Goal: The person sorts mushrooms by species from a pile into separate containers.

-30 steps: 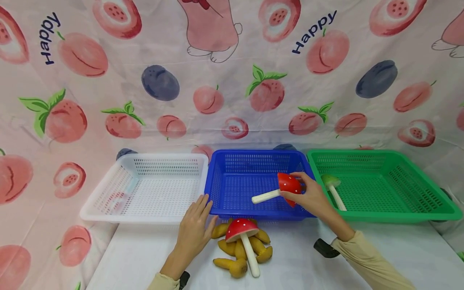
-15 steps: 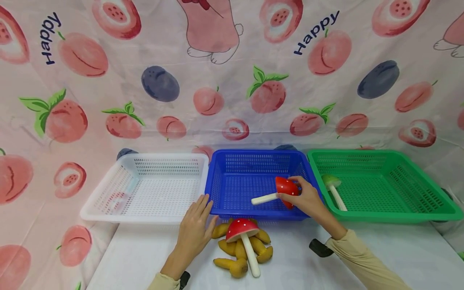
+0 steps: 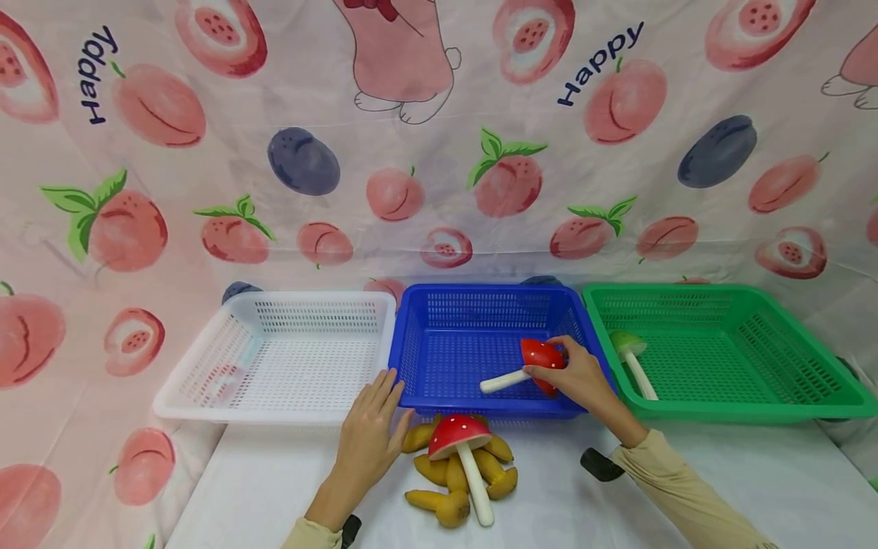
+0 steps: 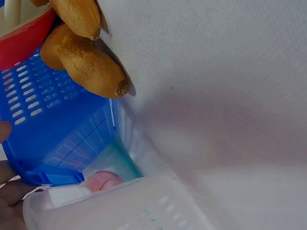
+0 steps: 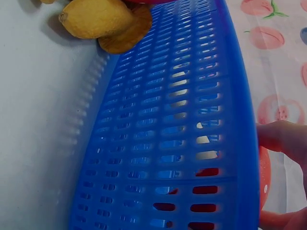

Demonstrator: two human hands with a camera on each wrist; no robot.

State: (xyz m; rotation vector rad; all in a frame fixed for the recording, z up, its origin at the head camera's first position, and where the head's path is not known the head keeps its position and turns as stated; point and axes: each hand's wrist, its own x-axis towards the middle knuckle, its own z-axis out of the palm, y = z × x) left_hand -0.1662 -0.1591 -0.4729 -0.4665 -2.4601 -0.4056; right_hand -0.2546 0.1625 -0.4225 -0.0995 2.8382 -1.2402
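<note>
Fingers of the right hand (image 3: pixel 581 377) pinch a red mushroom (image 3: pixel 538 352) by its cap. It is in the right part of the blue basket (image 3: pixel 453 358), tilted, with its white stem pointing left. From the right wrist, its red cap shows through the holes and peeks over the rim. You cannot tell if it touches the bottom. The left hand (image 3: pixel 370 431) is loose, with straight fingers, and its tips are where the blue basket and the white basket (image 3: pixel 309 374) meet.

The green basket (image 3: pixel 713 374) is just beside the blue one. A green mushroom (image 3: pixel 629 345) lies in it, near the left side, with its white stem toward the person. All three baskets stand in a row on a white table (image 3: pixel 555 496).

Near the blue basket, some brown mushrooms (image 3: pixel 450 508) lie in a heap. The other red mushroom (image 3: pixel 458 433) sits on top and hides some of them, so they are hard to count.

Behind is a pink cloth (image 3: pixel 411 263) with fruit on it. Its pink rabbit (image 3: pixel 398 57) is cut off at the top. Each wrist view cuts off its own hand at the edge.
</note>
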